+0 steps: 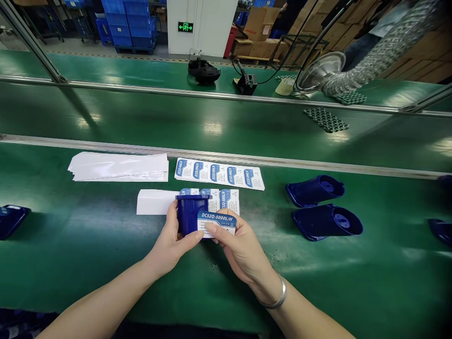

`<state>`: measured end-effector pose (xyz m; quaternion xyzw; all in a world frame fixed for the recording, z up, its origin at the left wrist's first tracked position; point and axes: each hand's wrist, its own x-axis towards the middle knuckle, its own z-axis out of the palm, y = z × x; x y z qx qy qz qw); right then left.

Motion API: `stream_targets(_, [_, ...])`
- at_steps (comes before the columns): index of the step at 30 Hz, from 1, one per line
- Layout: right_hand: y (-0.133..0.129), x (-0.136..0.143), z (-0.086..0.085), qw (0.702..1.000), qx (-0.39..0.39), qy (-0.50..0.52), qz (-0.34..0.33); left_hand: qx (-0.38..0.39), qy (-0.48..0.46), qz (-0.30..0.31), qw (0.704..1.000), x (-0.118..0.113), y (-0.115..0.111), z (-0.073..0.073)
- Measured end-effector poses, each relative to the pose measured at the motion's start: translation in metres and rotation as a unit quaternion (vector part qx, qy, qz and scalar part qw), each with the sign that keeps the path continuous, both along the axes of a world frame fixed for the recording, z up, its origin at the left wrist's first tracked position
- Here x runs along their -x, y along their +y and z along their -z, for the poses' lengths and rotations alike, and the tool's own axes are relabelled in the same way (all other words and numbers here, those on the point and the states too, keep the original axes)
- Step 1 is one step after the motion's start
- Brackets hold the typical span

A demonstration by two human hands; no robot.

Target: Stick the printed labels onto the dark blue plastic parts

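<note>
My left hand (173,245) grips a dark blue plastic housing (192,212) from its left side, above the green work surface. Between the thumb and fingers of my right hand (238,242) is a blue and white label (217,220) printed "DC52Q-5000L/H". The label lies over the housing's lower right part, and my left thumb tip reaches its left edge. Whether it sticks to the housing I cannot tell. Just behind the housing lies a label strip (229,200), partly hidden, with a blank white part (155,202) at its left.
Farther back are a stack of white sheets (120,167) and a label sheet (219,173). Two blue housings (314,190) lie to the right, another blue part (13,220) at far left. Beyond a metal rail (226,97) hangs a flexible silver duct (381,61).
</note>
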<state>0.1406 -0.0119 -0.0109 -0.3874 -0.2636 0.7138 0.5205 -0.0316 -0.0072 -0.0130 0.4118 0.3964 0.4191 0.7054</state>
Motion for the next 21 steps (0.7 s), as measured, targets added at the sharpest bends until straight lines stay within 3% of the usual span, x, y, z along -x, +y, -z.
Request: stream_targets(21, [-0.0011,0.0005,-0.0003,1.000,-0.010,-0.013,0.000,-0.009,0.017,0.002,1.000,0.0013,-0.0007,0.0026])
